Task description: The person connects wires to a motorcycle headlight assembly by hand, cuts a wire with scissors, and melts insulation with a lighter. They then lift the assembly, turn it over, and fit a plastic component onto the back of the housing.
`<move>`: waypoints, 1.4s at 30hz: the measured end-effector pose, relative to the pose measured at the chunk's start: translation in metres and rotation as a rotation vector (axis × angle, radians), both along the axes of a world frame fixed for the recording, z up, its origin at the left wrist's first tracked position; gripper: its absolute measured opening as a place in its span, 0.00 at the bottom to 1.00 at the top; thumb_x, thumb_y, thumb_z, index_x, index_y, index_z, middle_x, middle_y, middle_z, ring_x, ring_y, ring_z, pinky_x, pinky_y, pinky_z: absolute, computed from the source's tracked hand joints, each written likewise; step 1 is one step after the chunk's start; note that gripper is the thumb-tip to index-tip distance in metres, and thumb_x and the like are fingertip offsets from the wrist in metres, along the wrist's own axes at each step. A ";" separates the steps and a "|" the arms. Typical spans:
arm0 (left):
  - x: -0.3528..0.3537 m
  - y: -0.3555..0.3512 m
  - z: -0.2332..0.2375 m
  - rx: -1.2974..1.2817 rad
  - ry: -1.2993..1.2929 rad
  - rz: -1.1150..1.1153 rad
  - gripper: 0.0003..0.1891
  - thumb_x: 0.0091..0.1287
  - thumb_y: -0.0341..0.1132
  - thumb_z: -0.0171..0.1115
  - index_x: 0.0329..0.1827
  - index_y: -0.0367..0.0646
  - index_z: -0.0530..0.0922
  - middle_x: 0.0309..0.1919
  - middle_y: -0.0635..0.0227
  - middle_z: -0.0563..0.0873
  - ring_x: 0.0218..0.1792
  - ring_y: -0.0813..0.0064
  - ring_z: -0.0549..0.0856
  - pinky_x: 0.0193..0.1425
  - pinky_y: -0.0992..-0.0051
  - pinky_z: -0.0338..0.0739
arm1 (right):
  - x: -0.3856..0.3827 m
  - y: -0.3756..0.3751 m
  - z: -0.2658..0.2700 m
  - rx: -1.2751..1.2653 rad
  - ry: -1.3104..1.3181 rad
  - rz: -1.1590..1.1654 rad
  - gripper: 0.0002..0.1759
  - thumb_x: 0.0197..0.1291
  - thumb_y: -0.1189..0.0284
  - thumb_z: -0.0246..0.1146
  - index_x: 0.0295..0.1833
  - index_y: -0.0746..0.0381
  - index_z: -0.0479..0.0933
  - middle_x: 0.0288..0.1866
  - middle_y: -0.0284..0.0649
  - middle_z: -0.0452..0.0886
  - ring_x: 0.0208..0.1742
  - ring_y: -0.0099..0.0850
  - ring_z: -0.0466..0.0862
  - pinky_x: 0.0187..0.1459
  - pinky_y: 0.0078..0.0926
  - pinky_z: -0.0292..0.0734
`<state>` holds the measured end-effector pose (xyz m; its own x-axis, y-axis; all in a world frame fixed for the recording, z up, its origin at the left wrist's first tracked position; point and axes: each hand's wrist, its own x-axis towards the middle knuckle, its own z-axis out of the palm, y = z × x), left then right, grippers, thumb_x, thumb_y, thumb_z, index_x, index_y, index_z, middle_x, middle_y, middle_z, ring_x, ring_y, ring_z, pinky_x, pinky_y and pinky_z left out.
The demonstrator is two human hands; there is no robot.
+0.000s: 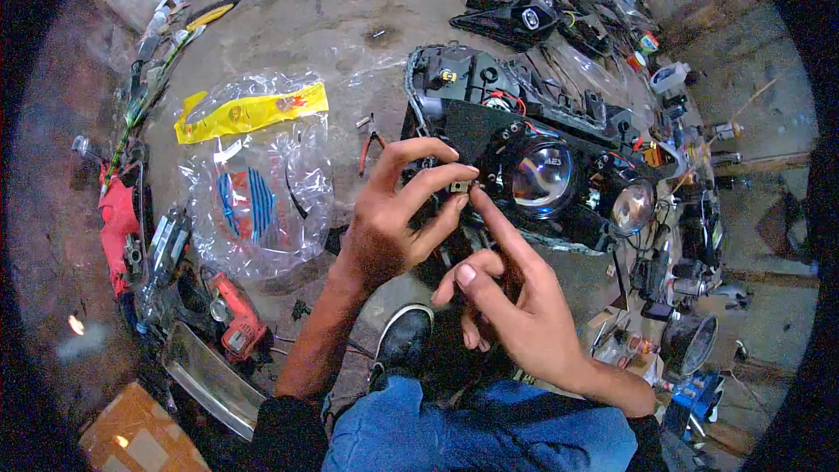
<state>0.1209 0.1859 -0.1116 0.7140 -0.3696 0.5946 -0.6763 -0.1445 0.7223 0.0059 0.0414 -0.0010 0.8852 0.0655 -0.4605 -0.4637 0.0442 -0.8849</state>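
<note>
Between the thumb and fingers of my left hand (398,210) is a small metal piece (460,186), held up in front of the headlight assembly. The index finger of my right hand (524,301) points at this piece and its tip is close beside it; the other fingers are bent, with nothing visible between them. Behind and right of my hands lies the black headlight housing (472,127), with a large round projector lens (542,177) and a smaller lens (632,208). Red wires show on the housing.
Left of the housing lie pliers (371,144) and a clear plastic bag (306,240) with a yellow strip. A red power tool (236,319) and a metal tray (210,385) are at lower left. Black parts (511,13) lie at the top. Assorted parts line the right side.
</note>
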 end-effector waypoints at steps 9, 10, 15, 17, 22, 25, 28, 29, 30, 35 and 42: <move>0.001 0.001 0.004 -0.012 0.130 -0.009 0.18 0.60 0.27 0.74 0.54 0.46 0.90 0.62 0.57 0.78 0.63 0.57 0.83 0.64 0.59 0.84 | 0.000 0.000 -0.006 -0.130 -0.066 0.060 0.43 0.81 0.76 0.57 0.92 0.57 0.43 0.43 0.39 0.90 0.26 0.20 0.82 0.30 0.18 0.78; -0.001 0.002 0.005 -0.013 0.150 -0.003 0.17 0.60 0.26 0.74 0.54 0.47 0.90 0.63 0.57 0.79 0.64 0.58 0.83 0.66 0.59 0.82 | 0.000 0.000 -0.007 -0.151 -0.076 0.067 0.43 0.80 0.76 0.57 0.92 0.57 0.43 0.43 0.39 0.90 0.27 0.19 0.82 0.30 0.19 0.79; -0.004 0.001 0.005 -0.017 0.163 0.036 0.17 0.61 0.27 0.72 0.54 0.47 0.90 0.65 0.57 0.79 0.66 0.59 0.82 0.72 0.60 0.77 | -0.001 -0.002 -0.016 -0.256 -0.166 0.102 0.44 0.79 0.77 0.59 0.92 0.57 0.45 0.41 0.38 0.90 0.28 0.19 0.82 0.33 0.20 0.82; -0.004 0.000 0.003 -0.040 0.181 0.041 0.17 0.61 0.27 0.72 0.54 0.46 0.89 0.65 0.57 0.79 0.66 0.59 0.82 0.73 0.60 0.76 | -0.002 -0.002 -0.017 -0.272 -0.176 0.108 0.45 0.78 0.77 0.59 0.92 0.57 0.44 0.41 0.38 0.90 0.29 0.19 0.82 0.33 0.21 0.82; -0.002 0.000 -0.003 -0.104 0.161 0.029 0.17 0.60 0.26 0.75 0.53 0.47 0.87 0.64 0.57 0.77 0.63 0.58 0.83 0.71 0.61 0.78 | -0.003 -0.001 -0.017 -0.296 -0.175 0.118 0.46 0.78 0.78 0.59 0.92 0.56 0.43 0.41 0.38 0.91 0.30 0.18 0.82 0.34 0.22 0.82; 0.000 0.002 -0.004 -0.075 0.126 0.022 0.16 0.60 0.26 0.75 0.52 0.46 0.86 0.64 0.57 0.76 0.63 0.58 0.83 0.70 0.60 0.78 | -0.001 0.000 -0.013 -0.319 -0.158 0.131 0.47 0.77 0.78 0.60 0.92 0.56 0.43 0.41 0.38 0.91 0.31 0.19 0.83 0.35 0.22 0.82; -0.001 0.002 -0.003 -0.065 0.131 0.025 0.15 0.61 0.26 0.74 0.51 0.45 0.86 0.64 0.56 0.77 0.64 0.58 0.82 0.70 0.60 0.77 | 0.001 -0.001 -0.012 -0.359 -0.155 0.150 0.47 0.76 0.78 0.61 0.92 0.56 0.43 0.41 0.39 0.91 0.34 0.21 0.85 0.39 0.25 0.83; -0.002 0.002 -0.002 -0.070 0.137 0.021 0.15 0.61 0.26 0.73 0.51 0.45 0.86 0.64 0.56 0.77 0.64 0.58 0.82 0.71 0.60 0.77 | 0.002 -0.001 -0.012 -0.379 -0.164 0.157 0.47 0.76 0.77 0.61 0.92 0.56 0.44 0.41 0.39 0.91 0.34 0.22 0.86 0.41 0.26 0.83; -0.002 0.002 -0.001 -0.075 0.143 0.017 0.15 0.61 0.25 0.73 0.51 0.45 0.86 0.64 0.56 0.77 0.64 0.58 0.81 0.71 0.59 0.76 | 0.002 -0.001 -0.012 -0.399 -0.173 0.164 0.48 0.76 0.77 0.61 0.92 0.57 0.44 0.41 0.40 0.91 0.35 0.24 0.86 0.42 0.27 0.84; -0.002 0.001 -0.001 -0.067 0.170 0.014 0.16 0.60 0.25 0.72 0.52 0.45 0.86 0.63 0.56 0.77 0.66 0.57 0.79 0.74 0.58 0.73 | -0.001 -0.003 -0.016 -0.491 -0.265 0.209 0.49 0.73 0.76 0.63 0.91 0.62 0.42 0.41 0.48 0.90 0.34 0.46 0.91 0.40 0.43 0.85; -0.005 0.003 -0.009 -0.133 0.223 0.009 0.24 0.59 0.28 0.70 0.62 0.44 0.82 0.69 0.54 0.74 0.71 0.56 0.76 0.77 0.56 0.70 | -0.006 -0.033 0.026 -0.310 -0.096 0.436 0.40 0.76 0.72 0.64 0.89 0.59 0.58 0.47 0.41 0.93 0.41 0.31 0.92 0.49 0.32 0.86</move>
